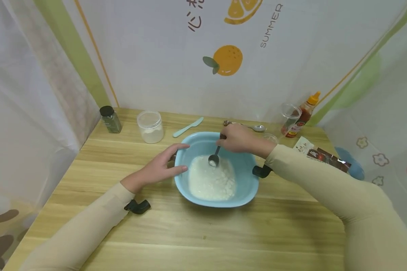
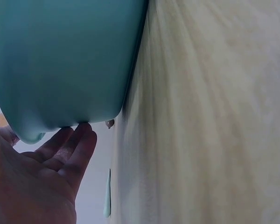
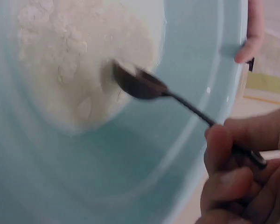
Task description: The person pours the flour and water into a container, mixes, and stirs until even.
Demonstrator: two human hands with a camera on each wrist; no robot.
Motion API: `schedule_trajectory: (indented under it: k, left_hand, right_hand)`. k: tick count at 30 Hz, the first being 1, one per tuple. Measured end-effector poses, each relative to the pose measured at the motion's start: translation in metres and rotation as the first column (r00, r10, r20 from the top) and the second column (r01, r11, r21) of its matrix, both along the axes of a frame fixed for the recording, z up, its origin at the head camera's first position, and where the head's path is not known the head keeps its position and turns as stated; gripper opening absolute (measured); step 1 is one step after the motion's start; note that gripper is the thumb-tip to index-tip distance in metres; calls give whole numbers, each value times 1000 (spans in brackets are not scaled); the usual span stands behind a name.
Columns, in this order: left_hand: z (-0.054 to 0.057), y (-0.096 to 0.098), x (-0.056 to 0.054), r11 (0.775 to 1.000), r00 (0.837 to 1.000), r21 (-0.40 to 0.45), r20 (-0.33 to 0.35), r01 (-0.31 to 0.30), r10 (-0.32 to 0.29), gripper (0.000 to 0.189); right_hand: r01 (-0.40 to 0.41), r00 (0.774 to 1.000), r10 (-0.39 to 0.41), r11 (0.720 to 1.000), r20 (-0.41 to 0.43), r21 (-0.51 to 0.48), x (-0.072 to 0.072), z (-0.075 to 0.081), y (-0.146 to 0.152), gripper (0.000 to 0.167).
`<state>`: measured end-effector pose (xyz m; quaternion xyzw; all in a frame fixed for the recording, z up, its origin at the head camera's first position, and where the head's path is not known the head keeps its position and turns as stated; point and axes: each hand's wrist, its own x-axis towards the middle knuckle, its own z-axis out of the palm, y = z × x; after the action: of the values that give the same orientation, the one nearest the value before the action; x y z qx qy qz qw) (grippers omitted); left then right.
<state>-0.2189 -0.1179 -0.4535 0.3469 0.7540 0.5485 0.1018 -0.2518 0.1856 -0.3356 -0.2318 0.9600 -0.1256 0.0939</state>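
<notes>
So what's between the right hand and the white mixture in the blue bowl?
A dark spoon: the right hand holds its handle, and its scoop end is over the white mixture. The head and right wrist views both show it.

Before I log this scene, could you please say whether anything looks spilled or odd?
Only a tiny speck on the tabletop, below the blue basin in the head view; it resembles a crumb but may be wood marking.

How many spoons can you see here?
2: a dark spoon, held with its tip inside the blue basin, and a silver spoon on the table beyond it. Others may be hidden.
</notes>
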Motion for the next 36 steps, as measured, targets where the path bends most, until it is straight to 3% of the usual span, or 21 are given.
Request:
schedule_trajectory:
  k: [4, 9, 16, 21, 25, 28, 31, 34, 36]
  left_hand:
    - [0, 0, 1, 1000, 1000, 0, 4, -1, 1, 70]
    - [1, -1, 1, 1000, 1000, 0, 10, 9, -9, 71]
    - [1, 0, 1, 1000, 1000, -15, -2, 1, -1, 71]
    - [0, 0, 2, 1000, 1000, -8, 9, 3, -3, 71]
    - [-1, 3, 1, 1000, 1000, -8, -3, 10, -10, 70]
    - [0, 4, 0, 1000, 1000, -9, -12, 9, -9, 70]
    - [1, 4, 0, 1000, 1000, -2, -11, 9, -9, 70]
    - [1, 3, 0, 1000, 1000, 2, -2, 12, -12, 70]
    - [0, 2, 0, 1000, 1000, 2, 1, 11, -11, 70]
  right_hand:
    - [-9, 998, 11, 999, 55, -45, -1, -2, -5, 38]
    - [-88, 978, 104, 992, 182, -90, 0, -5, -9, 29]
    - [-108, 970, 116, 993, 216, -48, 1, -2, -5, 26]
    - [-172, 953, 195, 978, 231, -116, -1, -9, -18, 31]
    - [-86, 992, 95, 989, 77, -118, -2, -11, -15, 29]
    - [-17, 1000, 17, 998, 5, -61, -1, -9, -5, 25]
    - [-43, 995, 46, 999, 87, -25, 0, -6, 0, 26]
    - [-76, 979, 86, 995, 186, -63, 1, -7, -2, 26]
    - [-71, 978, 88, 993, 189, -96, 0, -7, -2, 27]
